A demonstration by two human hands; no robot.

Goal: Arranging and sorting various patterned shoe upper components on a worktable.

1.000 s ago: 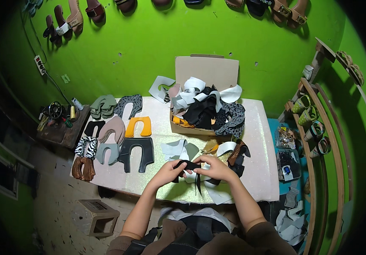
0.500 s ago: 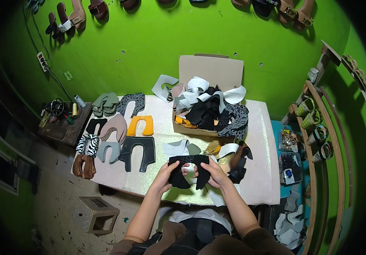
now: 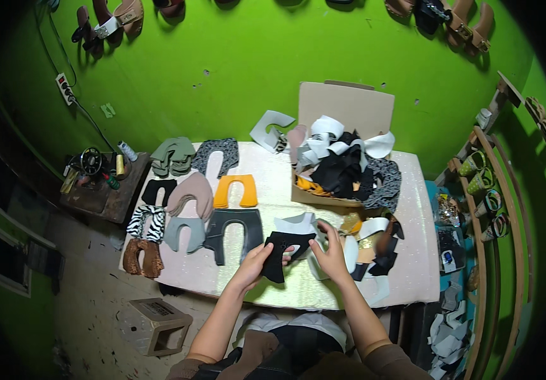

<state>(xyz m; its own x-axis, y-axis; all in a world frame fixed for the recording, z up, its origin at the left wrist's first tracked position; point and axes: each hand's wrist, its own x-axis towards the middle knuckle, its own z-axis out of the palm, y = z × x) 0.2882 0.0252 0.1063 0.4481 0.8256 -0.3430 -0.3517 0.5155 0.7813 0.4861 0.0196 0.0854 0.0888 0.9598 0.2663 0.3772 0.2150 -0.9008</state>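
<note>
A black U-shaped fabric piece (image 3: 276,258) hangs over the near part of the table, and my left hand (image 3: 256,266) grips it by its left side, thumb on top and fingertips showing through the cut-out. My right hand (image 3: 331,258) is at the piece's right end with fingers spread; its thumb lies close to the edge, though contact is hard to tell. Beneath and beyond the hands are loose white and grey scraps (image 3: 295,223). Just left of them lies a dark grey U-shaped piece (image 3: 218,235), with an orange one (image 3: 235,190) behind it.
Stacked U-shaped pieces, including pink (image 3: 192,193) and zebra-striped (image 3: 146,221) ones, cover the table's left side. An open cardboard box (image 3: 323,197) heaped with scraps stands at the back. More scraps (image 3: 384,263) lie right. A wooden rack (image 3: 507,253) with sandals flanks the table; a stool (image 3: 155,326) stands front left.
My right hand has let go of the black piece and opened, while my left hand keeps hold of it and the piece has tilted. The view has shifted left.
</note>
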